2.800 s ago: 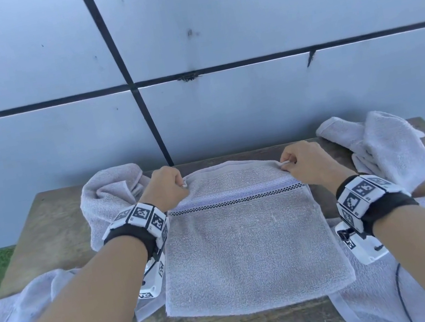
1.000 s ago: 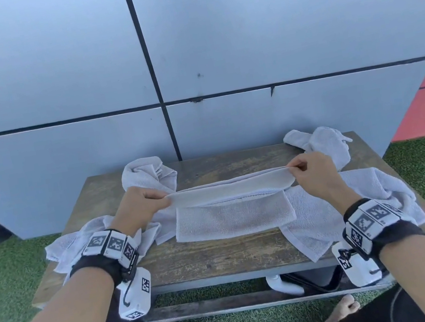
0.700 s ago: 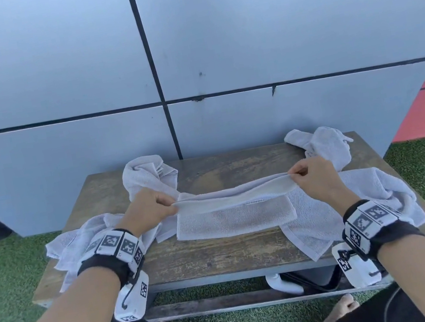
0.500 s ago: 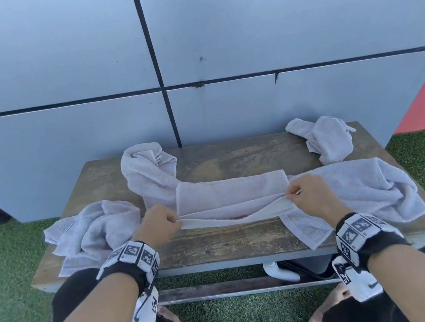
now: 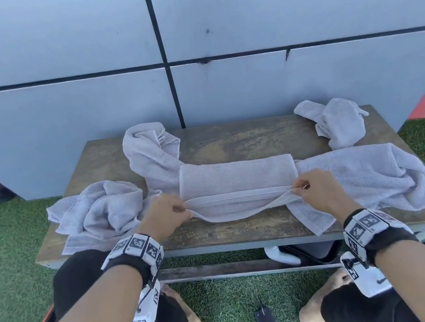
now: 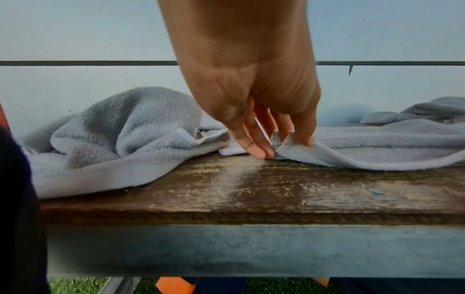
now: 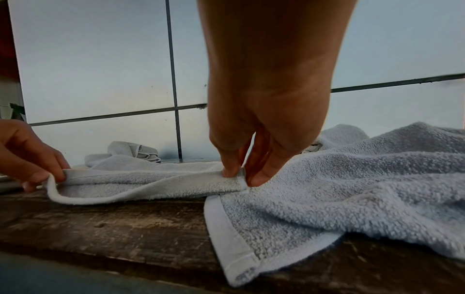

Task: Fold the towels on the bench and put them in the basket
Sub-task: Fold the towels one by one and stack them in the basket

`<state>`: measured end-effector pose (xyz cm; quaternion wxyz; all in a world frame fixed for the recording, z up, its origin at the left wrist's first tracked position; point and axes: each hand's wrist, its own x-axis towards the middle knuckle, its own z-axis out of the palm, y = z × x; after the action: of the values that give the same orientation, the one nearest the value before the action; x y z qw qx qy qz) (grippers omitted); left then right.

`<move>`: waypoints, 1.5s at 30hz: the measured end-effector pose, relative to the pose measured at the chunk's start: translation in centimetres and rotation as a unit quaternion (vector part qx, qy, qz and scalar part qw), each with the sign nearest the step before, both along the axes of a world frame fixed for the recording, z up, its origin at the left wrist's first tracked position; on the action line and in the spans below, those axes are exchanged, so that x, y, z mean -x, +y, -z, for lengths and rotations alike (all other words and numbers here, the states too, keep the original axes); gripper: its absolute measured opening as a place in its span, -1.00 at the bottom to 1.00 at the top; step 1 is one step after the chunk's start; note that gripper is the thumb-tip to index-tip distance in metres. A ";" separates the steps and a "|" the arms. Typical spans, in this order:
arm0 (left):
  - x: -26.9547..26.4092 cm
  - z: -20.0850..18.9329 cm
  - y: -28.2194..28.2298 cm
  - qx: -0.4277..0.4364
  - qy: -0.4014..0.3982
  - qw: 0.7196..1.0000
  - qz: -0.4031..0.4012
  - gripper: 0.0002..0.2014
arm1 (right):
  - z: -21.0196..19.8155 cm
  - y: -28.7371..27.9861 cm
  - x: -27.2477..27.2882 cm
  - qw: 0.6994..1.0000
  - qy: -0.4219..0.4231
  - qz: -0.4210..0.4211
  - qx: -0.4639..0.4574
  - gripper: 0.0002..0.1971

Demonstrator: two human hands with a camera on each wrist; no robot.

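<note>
A pale grey towel (image 5: 237, 179) lies folded into a narrow strip across the middle of the wooden bench (image 5: 231, 143). My left hand (image 5: 169, 215) pinches its near left corner (image 6: 284, 144). My right hand (image 5: 314, 189) pinches its near right corner (image 7: 240, 179). The near edge sags between the two hands just above the wood (image 7: 83, 201). Both hands hold the corners low, close to the bench top. No basket shows in any view.
Crumpled towels lie around: one at the left (image 5: 101, 211), one at the back left (image 5: 150, 154), a small one at the back right (image 5: 338, 121), a large one at the right (image 5: 365, 179). A grey panelled wall (image 5: 186, 52) stands behind. Green turf (image 5: 0, 255) surrounds the bench.
My hands brought the towel's far edge up, over and down toward me, folding it into a narrower strip. The hands now sit lower and nearer the bench's front edge.
</note>
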<state>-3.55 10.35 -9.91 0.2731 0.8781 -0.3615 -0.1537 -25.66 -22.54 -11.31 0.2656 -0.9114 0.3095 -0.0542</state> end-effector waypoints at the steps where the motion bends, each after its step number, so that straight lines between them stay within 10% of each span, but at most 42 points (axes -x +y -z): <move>1: 0.0 0.0 0.0 0.004 0.005 1.000 -0.001 -0.90 | -0.1 0.0 0.0 1.000 0.000 0.001 0.000 -0.93; 28: -2.8 -10.9 -4.4 0.130 -0.051 0.990 -0.023 -0.90 | -9.7 -2.1 -1.5 0.969 -0.238 0.055 0.037 -0.91; 45: -7.7 -19.8 -7.1 0.104 -0.115 0.985 0.070 -0.73 | -17.5 -5.8 -4.5 0.972 -0.182 -0.029 0.145 -0.85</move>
<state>4.17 3.21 9.92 0.3075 0.8293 -0.4654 -0.0318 -21.20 -28.38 6.16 0.1839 -0.9236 0.2183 -0.2558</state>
